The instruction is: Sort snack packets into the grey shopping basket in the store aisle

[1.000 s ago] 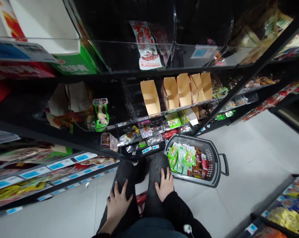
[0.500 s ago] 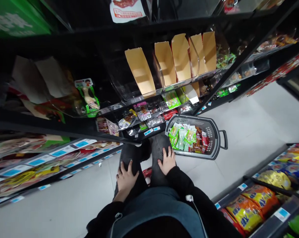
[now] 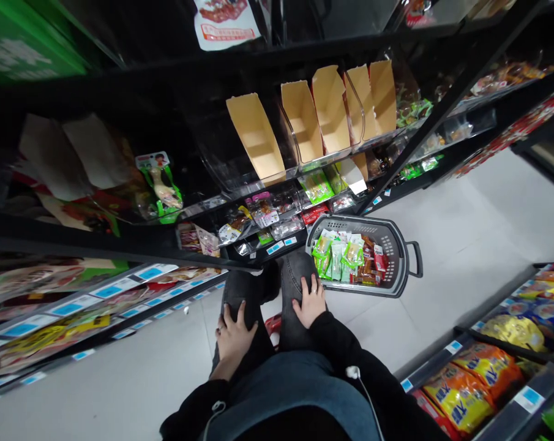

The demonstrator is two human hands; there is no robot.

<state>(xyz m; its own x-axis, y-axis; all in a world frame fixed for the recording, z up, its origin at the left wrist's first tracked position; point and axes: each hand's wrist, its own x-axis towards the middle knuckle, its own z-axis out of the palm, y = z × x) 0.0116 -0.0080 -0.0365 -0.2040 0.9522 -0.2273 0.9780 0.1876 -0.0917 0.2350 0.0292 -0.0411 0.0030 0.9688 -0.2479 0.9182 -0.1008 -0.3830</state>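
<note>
My left hand [image 3: 234,335] lies spread on my left knee, fingers apart, with nothing in it. On the other knee rests my right hand [image 3: 311,302], its fingers also apart and holding nothing. A grey shopping basket [image 3: 396,257] stands on the floor just right of my right knee, its handle pointing right. Inside it are several green snack packets [image 3: 322,246], pale packets [image 3: 337,260] and red-brown packets [image 3: 378,257].
Black shelving with open cardboard boxes [image 3: 258,138] and packaged snacks [image 3: 163,187] rises in front of me. Price-tagged shelves [image 3: 70,306] run along the left. Bagged snacks [image 3: 460,392] fill a low shelf at the right. Pale tiled floor [image 3: 378,324] lies between.
Both hands stay on my knees. The view has shifted very slightly; the basket and shelf goods look unmoved.
</note>
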